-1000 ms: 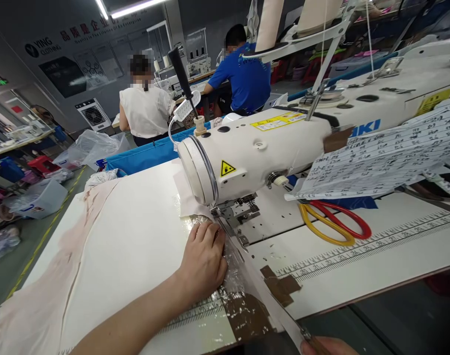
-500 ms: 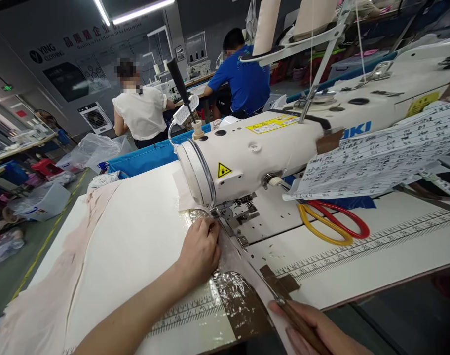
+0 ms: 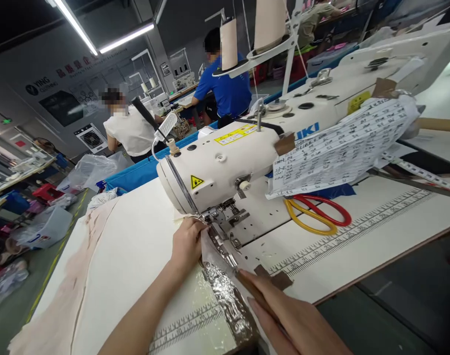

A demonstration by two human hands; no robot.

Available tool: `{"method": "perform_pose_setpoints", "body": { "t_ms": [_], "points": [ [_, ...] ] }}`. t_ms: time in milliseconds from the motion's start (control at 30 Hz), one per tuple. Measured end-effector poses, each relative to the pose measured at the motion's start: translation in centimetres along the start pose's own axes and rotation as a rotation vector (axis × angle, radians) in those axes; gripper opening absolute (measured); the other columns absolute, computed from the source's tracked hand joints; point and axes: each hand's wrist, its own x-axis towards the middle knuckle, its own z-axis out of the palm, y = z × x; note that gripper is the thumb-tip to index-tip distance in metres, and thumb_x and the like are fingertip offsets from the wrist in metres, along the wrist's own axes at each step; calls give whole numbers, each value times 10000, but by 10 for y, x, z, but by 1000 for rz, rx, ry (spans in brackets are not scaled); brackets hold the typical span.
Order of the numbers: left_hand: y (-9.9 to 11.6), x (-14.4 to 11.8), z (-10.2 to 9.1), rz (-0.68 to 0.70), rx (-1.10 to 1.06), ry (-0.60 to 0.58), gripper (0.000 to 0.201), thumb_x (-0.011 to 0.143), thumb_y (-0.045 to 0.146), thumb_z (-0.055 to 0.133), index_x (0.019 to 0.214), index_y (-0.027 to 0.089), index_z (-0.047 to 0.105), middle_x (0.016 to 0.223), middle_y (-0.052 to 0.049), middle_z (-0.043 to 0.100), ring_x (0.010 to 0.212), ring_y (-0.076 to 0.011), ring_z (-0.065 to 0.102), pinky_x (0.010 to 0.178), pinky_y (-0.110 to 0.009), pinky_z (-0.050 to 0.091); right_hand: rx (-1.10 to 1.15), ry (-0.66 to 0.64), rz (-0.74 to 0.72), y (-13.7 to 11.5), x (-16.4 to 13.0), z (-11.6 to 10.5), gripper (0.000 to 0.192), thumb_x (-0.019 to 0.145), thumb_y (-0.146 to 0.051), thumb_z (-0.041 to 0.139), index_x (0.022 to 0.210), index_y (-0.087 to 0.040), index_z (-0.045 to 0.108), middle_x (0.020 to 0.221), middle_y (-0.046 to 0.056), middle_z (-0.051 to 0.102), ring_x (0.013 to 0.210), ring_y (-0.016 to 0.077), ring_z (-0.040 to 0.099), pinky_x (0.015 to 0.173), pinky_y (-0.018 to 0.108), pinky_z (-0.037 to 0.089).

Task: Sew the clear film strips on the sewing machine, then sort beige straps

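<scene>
Right hand (image 3: 295,315) clamped on a wooden-handled tool (image 3: 255,290), left hand (image 3: 188,242) probably steadying pale fabric (image 3: 212,253), can't tell if pinching tho.

I watch tube lights (image 3: 127,38) blaze far left, back wall (image 3: 25,106) dim, glare on near glossy strip (image 3: 228,298), near-right floor (image 3: 406,301) shadowed, edges stretched.

The right grip (image 3: 289,310) holds a wooden-handled tool (image 3: 255,291).

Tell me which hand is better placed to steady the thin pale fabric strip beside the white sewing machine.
Left, probably: the left hand lies at the thin pale fabric strip, close to the white sewing machine. The right hand sits farther back and holds a brown wooden-handled tool.
</scene>
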Motion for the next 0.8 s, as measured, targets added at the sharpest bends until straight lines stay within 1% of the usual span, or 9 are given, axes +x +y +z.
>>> {"method": "perform_pose_setpoints", "body": {
  "t_ms": [67, 167, 300, 400, 500, 600, 667, 800],
  "points": [
    [-4, 0, 0, -27, -131, 12, 184, 924, 242, 536, 800, 177, 655, 859, -36, 673, 813, -149, 622, 700, -268, 515, -139, 24, -58, 15, 6, 3, 379, 1005, -240, 348, 1348, -180, 497, 1098, 69, 715, 819, 192, 720, 608, 244, 573],
    [-7, 1, 0, -50, -237, -7, 228, 923, 275, 538, 757, 179, 662, 841, -42, 677, 801, -152, 627, 698, -269, 504, -326, 101, -152, 29, 19, 11, 396, 1023, -207, 272, 1313, -79, 509, 1053, 117, 723, 727, 175, 715, 531, 238, 550],
    [-9, 3, 0, -41, -275, -6, 196, 901, 263, 561, 761, 188, 676, 836, -43, 683, 795, -156, 631, 697, -264, 500, -443, 111, -230, 36, 33, 21, 407, 1022, -168, 235, 1254, -42, 546, 989, 121, 731, 758, 171, 713, 512, 240, 544],
    [-10, 3, 1, -51, -294, -8, 184, 891, 251, 568, 755, 194, 679, 826, -38, 682, 793, -158, 635, 693, -259, 498, -481, 118, -243, 38, 37, 26, 393, 1017, -169, 247, 1230, -53, 556, 941, 100, 731, 691, 171, 700, 462, 262, 522],
    [-10, 3, 0, -57, -318, -16, 177, 889, 243, 565, 762, 198, 679, 830, -34, 684, 803, -160, 639, 696, -257, 496, -482, 130, -242, 39, 39, 29, 379, 1009, -160, 257, 1224, -62, 554, 913, 84, 728, 660, 164, 688, 472, 266, 517],
    [-11, 4, 1, -62, -328, -24, 161, 884, 228, 568, 768, 198, 676, 832, -31, 681, 807, -160, 634, 705, -259, 492, -501, 147, -267, 39, 41, 30, 383, 1005, -146, 250, 1213, -48, 556, 902, 95, 725, 671, 161, 687, 485, 261, 507],
    [-11, 4, 1, -72, -324, -24, 158, 881, 223, 571, 760, 195, 669, 816, -28, 674, 788, -155, 625, 692, -254, 482, -503, 148, -274, 38, 41, 30, 384, 1005, -144, 246, 1202, -46, 561, 896, 96, 724, 669, 155, 684, 488, 255, 496],
    [-10, 5, 0, -101, -306, -27, 178, 883, 243, 576, 729, 183, 641, 792, -29, 659, 744, -148, 605, 656, -245, 463, -478, 131, -255, 38, 41, 29, 394, 1016, -163, 233, 1199, -59, 567, 848, 67, 719, 605, 134, 660, 461, 243, 463]
  ]
}}
